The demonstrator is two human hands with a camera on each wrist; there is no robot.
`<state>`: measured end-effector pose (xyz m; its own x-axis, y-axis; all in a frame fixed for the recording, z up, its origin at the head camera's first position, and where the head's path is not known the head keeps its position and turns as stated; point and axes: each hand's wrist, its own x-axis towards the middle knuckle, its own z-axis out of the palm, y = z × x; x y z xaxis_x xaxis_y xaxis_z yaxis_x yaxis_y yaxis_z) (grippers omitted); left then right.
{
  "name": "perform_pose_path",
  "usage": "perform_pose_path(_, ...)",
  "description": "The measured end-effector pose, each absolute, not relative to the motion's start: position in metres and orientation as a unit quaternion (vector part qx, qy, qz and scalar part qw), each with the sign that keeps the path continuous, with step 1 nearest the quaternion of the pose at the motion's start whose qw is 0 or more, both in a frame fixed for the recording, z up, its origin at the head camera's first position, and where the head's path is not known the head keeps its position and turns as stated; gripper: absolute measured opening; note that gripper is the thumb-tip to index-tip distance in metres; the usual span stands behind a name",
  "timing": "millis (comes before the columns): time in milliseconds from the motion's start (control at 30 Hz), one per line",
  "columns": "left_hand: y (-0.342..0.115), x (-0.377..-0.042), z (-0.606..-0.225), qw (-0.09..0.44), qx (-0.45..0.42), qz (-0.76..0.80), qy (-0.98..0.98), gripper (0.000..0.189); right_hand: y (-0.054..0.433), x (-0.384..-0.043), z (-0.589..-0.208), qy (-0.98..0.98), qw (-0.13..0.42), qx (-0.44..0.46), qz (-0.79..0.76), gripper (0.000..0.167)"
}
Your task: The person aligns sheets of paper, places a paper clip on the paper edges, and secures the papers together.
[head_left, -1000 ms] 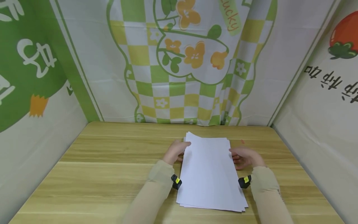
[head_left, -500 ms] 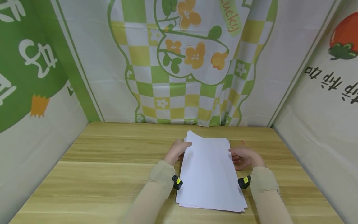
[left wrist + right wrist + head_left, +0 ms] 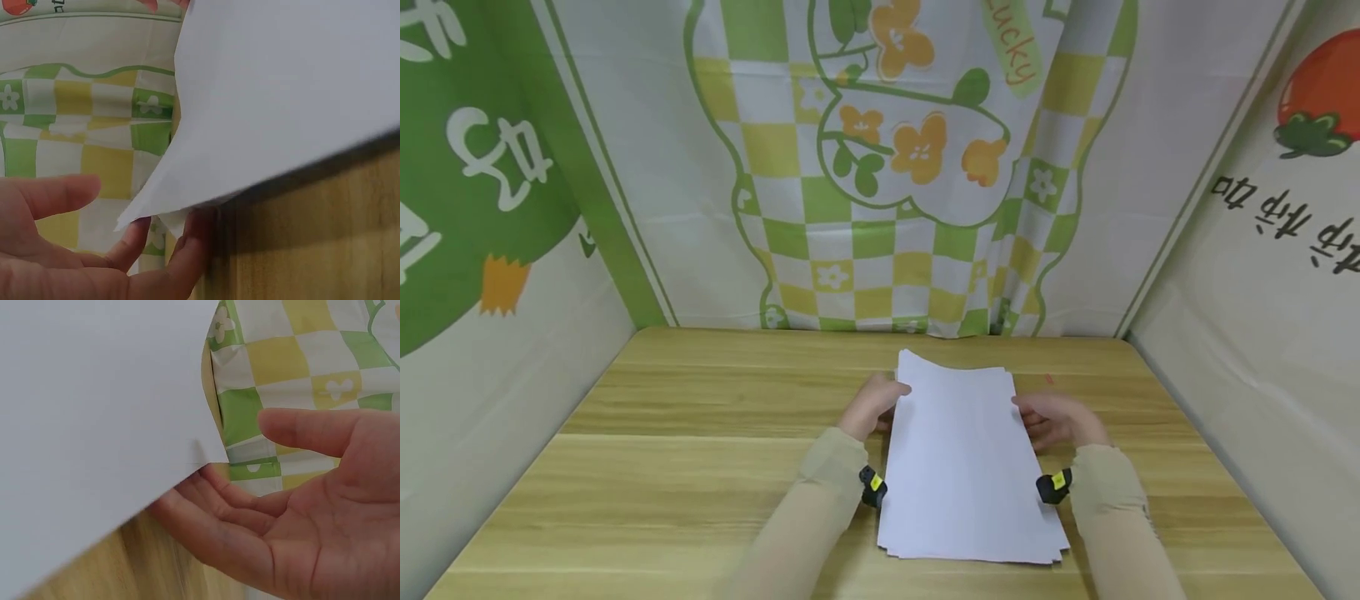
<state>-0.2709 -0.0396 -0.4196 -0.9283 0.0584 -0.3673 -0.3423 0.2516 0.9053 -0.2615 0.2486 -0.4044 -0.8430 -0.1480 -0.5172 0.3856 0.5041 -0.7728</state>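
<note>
Paper point(image 3: 970, 467) lies betw. L hand point(image 3: 872, 407) & R hand point(image 3: 1060, 418): fingertips at 2 opp. edges, thumbs spread clear, no pinch; light, even pressure prob. works best, lest it buckle.

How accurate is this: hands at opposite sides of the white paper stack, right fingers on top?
Not on top: the right hand has its fingers under the edge of the white paper stack, as the right wrist view shows. The left hand is at the opposite side.
</note>
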Motion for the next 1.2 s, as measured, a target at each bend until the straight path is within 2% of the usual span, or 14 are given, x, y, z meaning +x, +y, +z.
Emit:
perform_pose_path(200, -0.038, -0.273, -0.421, 0.173, -0.089, 0.6, 0.776, 0.011, 0.25, -0.267, -0.41, 0.803, 0.299, 0.059, -0.512, 0.057)
perform_pose_path(333, -0.037, -0.276, -0.421, 0.173, -0.087, 0.591, 0.783, 0.004, 0.25, -0.269, -0.413, 0.791, 0.3, 0.048, -0.53, 0.038)
perform_pose_path(433, -0.037, -0.277, -0.421, 0.173, -0.079, 0.58, 0.792, 0.008, 0.249, -0.269, -0.415, 0.788, 0.292, 0.043, -0.54, 0.022)
perform_pose_path(700, -0.039, -0.276, -0.422, 0.172, -0.054, 0.57, 0.801, 0.024, 0.249, -0.269, -0.417, 0.786, 0.288, 0.041, -0.545, 0.011)
perform_pose_path(800, -0.04, -0.275, -0.422, 0.168, -0.055, 0.576, 0.798, 0.017, 0.249, -0.269, -0.416, 0.794, 0.289, 0.049, -0.533, 0.016)
perform_pose_path(933, -0.039, -0.274, -0.423, 0.164, -0.06, 0.583, 0.793, 0.008, 0.248, -0.269, -0.414, 0.801, 0.294, 0.05, -0.52, 0.029)
perform_pose_path(1100, -0.04, -0.273, -0.425, 0.153, -0.064, 0.594, 0.787, 0.023, 0.247, -0.268, -0.414, 0.798, 0.293, 0.045, -0.524, 0.029)
perform_pose_path(1200, -0.041, -0.271, -0.425, 0.16, -0.075, 0.605, 0.777, 0.044, 0.246, -0.268, -0.416, 0.798, 0.289, 0.049, -0.527, 0.024)
